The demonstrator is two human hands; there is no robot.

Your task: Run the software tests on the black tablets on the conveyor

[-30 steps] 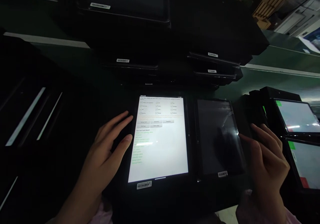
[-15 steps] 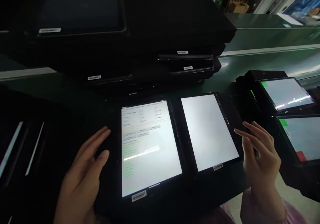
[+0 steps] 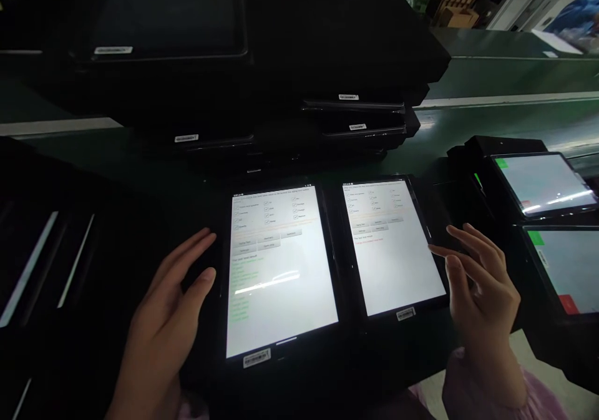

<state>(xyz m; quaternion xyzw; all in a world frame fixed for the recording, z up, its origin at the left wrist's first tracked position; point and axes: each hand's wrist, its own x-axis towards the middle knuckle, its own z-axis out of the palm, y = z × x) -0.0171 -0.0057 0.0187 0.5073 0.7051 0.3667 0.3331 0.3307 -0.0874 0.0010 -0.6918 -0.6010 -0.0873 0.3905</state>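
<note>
Two lit tablets lie side by side in front of me. The left tablet (image 3: 281, 270) shows a checklist, buttons and green text lines. The right tablet (image 3: 393, 245) shows a similar checklist with a line of red text. My left hand (image 3: 163, 320) rests flat at the left tablet's left edge, fingers stretched out and holding nothing. At the right tablet's right edge my right hand (image 3: 477, 283) hovers with fingers apart, fingertips near the bezel, empty.
Stacks of dark tablets in black trays (image 3: 290, 70) fill the back. Two more lit tablets (image 3: 547, 183) with green and red marks stand on a black holder at the right. A green conveyor surface (image 3: 505, 114) runs behind. Dark trays (image 3: 42, 258) lie at the left.
The right tablet's screen went from dark to blank white to a checklist with red text. The view shifted a little; both hands stayed at the tablets' outer edges.
</note>
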